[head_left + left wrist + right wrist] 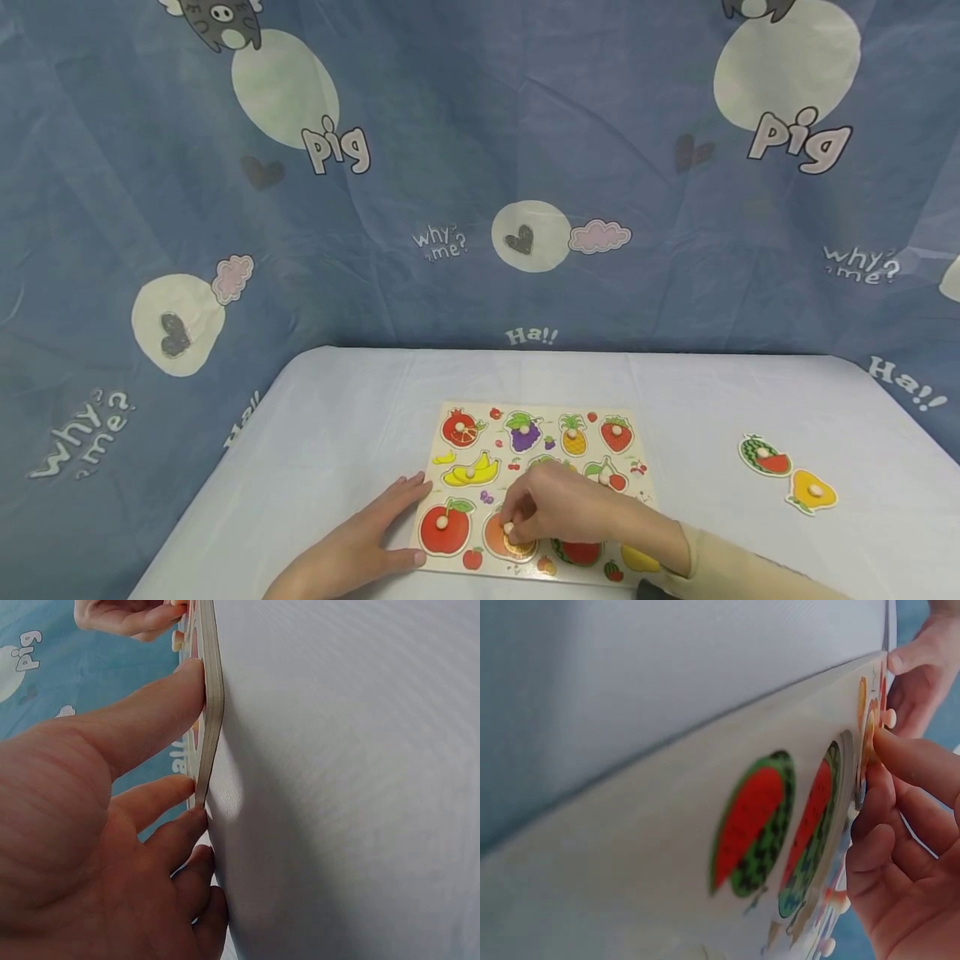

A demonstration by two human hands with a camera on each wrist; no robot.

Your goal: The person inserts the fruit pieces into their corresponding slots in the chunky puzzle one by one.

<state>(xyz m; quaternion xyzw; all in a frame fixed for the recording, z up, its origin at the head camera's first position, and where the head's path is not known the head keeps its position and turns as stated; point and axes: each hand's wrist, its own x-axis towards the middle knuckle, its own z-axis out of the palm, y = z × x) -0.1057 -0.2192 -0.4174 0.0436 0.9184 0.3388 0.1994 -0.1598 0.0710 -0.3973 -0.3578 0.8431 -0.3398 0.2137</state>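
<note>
A wooden fruit peg puzzle board [555,573] lies on the white table. My right hand [558,504] pinches the small knob of the orange puzzle piece [495,537] at the board's lower middle; the piece sits at the orange picture, and whether it lies fully flat cannot be told. My left hand [356,537] touches the board's left edge, thumb near the lower corner and fingers spread farther up. Beside the orange, the apple piece [444,533] is in the board. The printed watermelon space [581,552] shows no knob. My right hand partly hides the middle row.
On the table [697,400] right of the board lie a watermelon piece [765,457] and a yellow pear piece [812,490], knobs up. Banana [471,472], grape [522,432] and several other knobbed pieces sit in the board. A blue printed cloth [465,300] hangs behind.
</note>
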